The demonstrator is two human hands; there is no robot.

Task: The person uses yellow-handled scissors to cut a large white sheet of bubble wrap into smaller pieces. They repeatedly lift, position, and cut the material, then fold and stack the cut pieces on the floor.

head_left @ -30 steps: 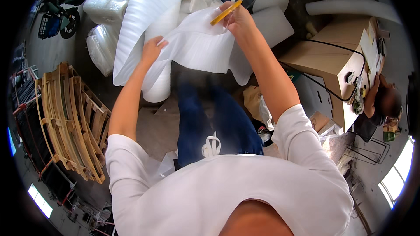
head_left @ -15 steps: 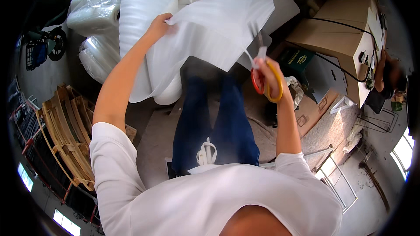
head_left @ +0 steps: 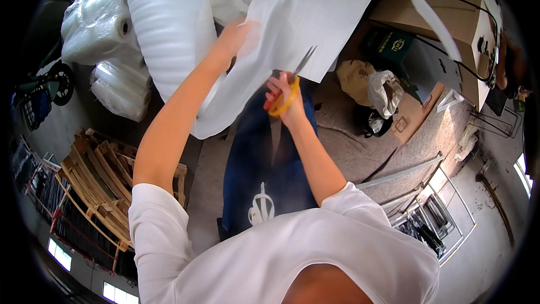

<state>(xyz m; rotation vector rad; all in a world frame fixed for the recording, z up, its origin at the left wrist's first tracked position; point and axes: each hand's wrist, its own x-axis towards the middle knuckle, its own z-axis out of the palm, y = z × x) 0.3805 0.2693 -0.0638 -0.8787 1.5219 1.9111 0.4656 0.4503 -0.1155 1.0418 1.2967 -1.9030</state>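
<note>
Right fingers (head_left: 274, 86), clamped on the scissors (head_left: 293, 94), have moved closer to the left fingers (head_left: 239, 30). White foam sheet (head_left: 320, 14) extends beyond the right fingers. Left fingers: motion-blurred; closure cannot be determined.

The scissors (head_left: 295, 86), carried by the right hand (head_left: 287, 94), were shifted from beyond the jeans (head_left: 242, 174) to their right side, then were brought over the jeans' far end. The white foam sheet (head_left: 320, 11) was spread wider beyond the jeans. A narrow white strip (head_left: 427, 14), previously seen only in short length, was extended in an arc, far right.
</note>
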